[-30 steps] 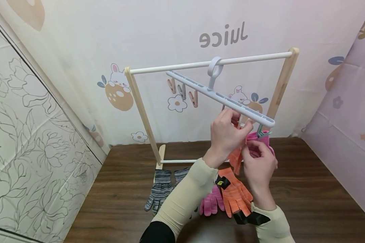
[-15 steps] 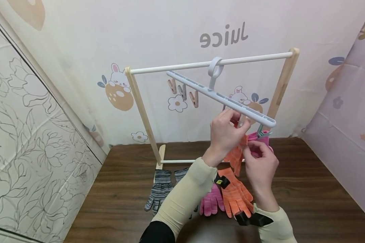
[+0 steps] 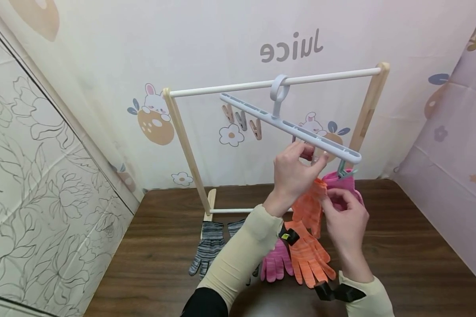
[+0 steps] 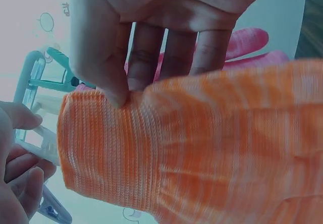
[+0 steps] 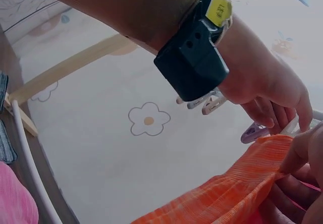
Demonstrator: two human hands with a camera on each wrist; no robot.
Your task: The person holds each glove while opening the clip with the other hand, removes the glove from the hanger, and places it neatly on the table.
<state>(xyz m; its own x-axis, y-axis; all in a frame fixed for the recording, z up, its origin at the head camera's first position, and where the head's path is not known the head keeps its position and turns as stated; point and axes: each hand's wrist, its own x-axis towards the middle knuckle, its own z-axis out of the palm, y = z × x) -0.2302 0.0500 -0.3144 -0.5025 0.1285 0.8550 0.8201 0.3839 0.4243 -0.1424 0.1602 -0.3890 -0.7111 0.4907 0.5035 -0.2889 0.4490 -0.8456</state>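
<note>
My right hand (image 3: 347, 220) pinches the ribbed cuff of an orange glove (image 3: 307, 204), which hangs below the hanger (image 3: 313, 138). My left hand (image 3: 293, 171) is just under the hanger bar, its finger and thumb on a pale clothespin (image 4: 49, 146). In the left wrist view the cuff's edge lies right beside that clothespin. A pink glove (image 3: 341, 178) hangs behind my right hand from a green clothespin (image 3: 344, 172) at the hanger's near end. My left forearm partly covers the gloves on the table.
A rack with a white rail (image 3: 333, 76) carries the hanger. Several other clothespins hang from it, including a grey one (image 3: 241, 120) and a purple one (image 5: 254, 132). On the table lie striped grey gloves (image 3: 210, 246), a pink glove (image 3: 275, 262) and another orange glove (image 3: 307, 253).
My right hand has moved down and to the right with the orange glove, so its cuff has come away from my left hand. The hanger has swung slightly right.
</note>
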